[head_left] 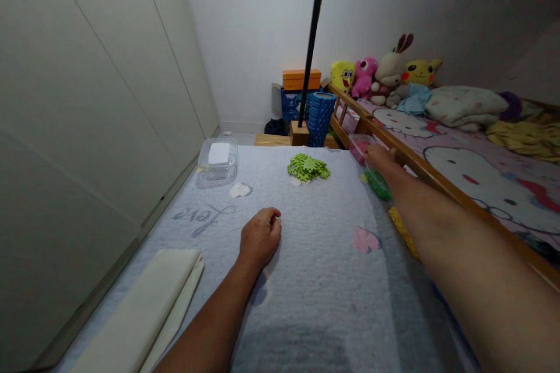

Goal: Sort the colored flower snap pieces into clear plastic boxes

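The pink tub [357, 147] sits at the far right corner of the surface [315, 291], just by the right hand [380, 158] (bent fingers, but I can't tell what they hold), and far from the left hand [261, 236], curled loosely shut with nothing showing.
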Motion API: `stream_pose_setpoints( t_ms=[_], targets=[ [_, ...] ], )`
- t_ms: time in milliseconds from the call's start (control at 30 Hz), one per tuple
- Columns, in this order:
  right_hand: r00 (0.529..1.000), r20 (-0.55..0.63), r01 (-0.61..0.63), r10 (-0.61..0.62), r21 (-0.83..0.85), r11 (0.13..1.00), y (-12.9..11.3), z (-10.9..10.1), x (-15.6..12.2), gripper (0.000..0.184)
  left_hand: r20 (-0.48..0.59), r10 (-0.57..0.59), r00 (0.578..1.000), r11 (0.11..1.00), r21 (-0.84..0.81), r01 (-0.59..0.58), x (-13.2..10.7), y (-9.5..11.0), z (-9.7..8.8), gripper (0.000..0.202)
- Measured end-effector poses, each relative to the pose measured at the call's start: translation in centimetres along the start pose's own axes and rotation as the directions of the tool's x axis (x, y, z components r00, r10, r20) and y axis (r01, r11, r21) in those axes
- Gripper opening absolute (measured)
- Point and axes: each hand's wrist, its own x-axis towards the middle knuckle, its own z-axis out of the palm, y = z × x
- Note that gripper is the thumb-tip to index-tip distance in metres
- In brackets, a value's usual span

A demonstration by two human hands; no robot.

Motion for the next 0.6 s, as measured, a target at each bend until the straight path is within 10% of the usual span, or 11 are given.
stream_pose_setpoints(
  t_ms=[600],
  targets=[
    [0.988,-0.149,-0.003,0.038,0.226,0.974,0.8,1.8,0.3,0.036,-0.003,0.002,1.0,1.0,-0.001,-0.002,0.1,-0.1,0.2,0.023]
  ],
)
